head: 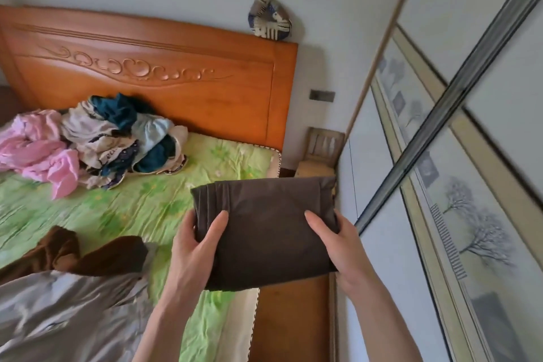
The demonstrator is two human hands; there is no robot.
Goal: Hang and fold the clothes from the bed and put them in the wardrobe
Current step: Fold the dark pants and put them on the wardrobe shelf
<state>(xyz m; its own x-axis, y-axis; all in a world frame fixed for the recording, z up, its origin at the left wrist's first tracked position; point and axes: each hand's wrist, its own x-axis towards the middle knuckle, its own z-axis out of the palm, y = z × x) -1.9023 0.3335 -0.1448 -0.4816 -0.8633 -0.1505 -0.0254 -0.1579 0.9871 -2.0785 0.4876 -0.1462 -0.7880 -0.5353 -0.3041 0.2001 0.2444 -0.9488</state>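
Bedroom, green-sheeted bed (164, 200) w/ clothes pile (117, 138). L hand (197, 247) & R hand (338, 244) both grasping folded brown garment (264, 223), beside wardrobe (440, 185).

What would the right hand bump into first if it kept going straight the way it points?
Probably the small wooden chair beside the headboard, though depth is unclear. The right hand points forward, gripping the folded brown garment, which would arrive first.
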